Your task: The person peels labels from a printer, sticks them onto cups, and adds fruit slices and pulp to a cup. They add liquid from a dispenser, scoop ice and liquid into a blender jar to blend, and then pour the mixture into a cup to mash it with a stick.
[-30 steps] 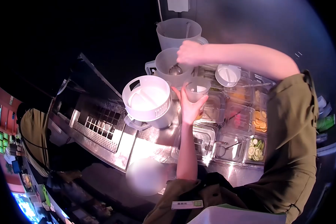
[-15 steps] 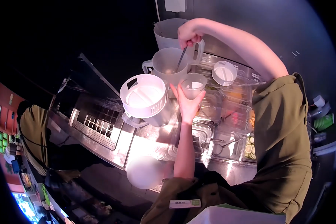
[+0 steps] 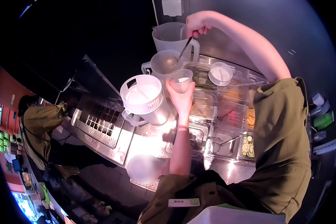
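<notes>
Just beyond the left hand [image 3: 182, 100], wrapped round a cup [image 3: 180, 81], the right hand [image 3: 197, 25] has lifted its pinched ladle [image 3: 170, 61] to the jug [image 3: 158, 74] rim, scoop apparently drawn.

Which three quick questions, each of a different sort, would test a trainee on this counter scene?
1. True or false: the left hand holds a clear cup.
2. The ladle has its bowl at the mouth of: A the lidded white pitcher, B the open pitcher beside the cup, C a tray of sliced fruit.
3. Fill in: the right hand grips the ladle by its ____.
Key: 1 true; 2 B; 3 handle.
</notes>
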### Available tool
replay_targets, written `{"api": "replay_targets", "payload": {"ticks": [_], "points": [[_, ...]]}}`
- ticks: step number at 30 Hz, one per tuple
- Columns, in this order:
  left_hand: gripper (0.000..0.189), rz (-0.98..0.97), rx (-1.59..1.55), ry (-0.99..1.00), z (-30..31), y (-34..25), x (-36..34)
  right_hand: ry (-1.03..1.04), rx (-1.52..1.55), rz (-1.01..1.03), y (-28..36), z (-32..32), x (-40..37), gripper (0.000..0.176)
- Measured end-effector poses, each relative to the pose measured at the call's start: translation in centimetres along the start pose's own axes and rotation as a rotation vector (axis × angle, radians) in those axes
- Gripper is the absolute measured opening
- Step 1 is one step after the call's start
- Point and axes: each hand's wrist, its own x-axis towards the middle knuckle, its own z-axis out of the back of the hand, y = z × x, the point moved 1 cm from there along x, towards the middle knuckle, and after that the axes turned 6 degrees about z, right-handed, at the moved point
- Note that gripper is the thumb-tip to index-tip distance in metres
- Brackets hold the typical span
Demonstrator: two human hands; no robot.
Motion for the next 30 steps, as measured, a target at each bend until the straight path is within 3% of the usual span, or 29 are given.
{"api": "replay_targets", "payload": {"ticks": [3, 5, 7, 9, 11, 14, 17, 19, 23, 25, 30], "points": [[0.089, 0.0, 0.004, -0.013, -0.3, -0.5, 0.1, -0.213, -0.155, 0.09, 2.3, 1.1, -7.0, 0.019], [0.088, -0.02, 0.006, -0.046, -0.5, -0.8, 0.3, -0.257, -0.294, 0.278, 1.1, 0.6, -9.9, 0.02], [0.088, -0.03, -0.018, -0.057, -0.6, -1.1, 0.4, -0.595, -0.844, 0.744, -1.9, -3.6, -13.5, 0.028], [0.087, -0.031, -0.066, -0.053, -0.7, -1.5, 0.4, -0.353, -1.343, 0.435, -3.7, -10.6, -16.1, 0.042], [0.089, -0.104, 0.001, -0.051, -1.1, -0.7, -0.1, -0.609, -1.334, 0.818, -7.0, -12.5, -17.5, 0.045], [0.09, -0.108, -0.007, -0.04, -1.7, -0.6, -0.5, -0.743, -1.317, 0.849, -9.5, -14.3, -18.6, 0.062], [0.091, -0.094, 0.044, -0.034, -1.3, 0.1, -0.6, -0.609, -1.211, 0.812, -10.4, -13.7, -19.1, 0.063], [0.091, -0.11, 0.006, -0.069, -1.3, 0.8, -0.3, -0.685, -0.917, 0.65, -10.3, -12.3, -18.0, 0.046], [0.092, -0.186, -0.012, -0.037, -1.4, 1.8, 0.1, -0.701, -0.795, 0.61, -6.3, -8.4, -12.0, 0.022], [0.092, -0.15, -0.026, -0.002, -1.1, 1.6, -0.7, -0.505, -0.895, 0.473, -4.1, -7.4, -7.0, 0.015], [0.099, -0.002, -0.212, 0.078, -0.6, 0.6, -5.6, -0.4, -0.967, 0.534, -2.8, -8.9, 2.2, 0.025]]}}
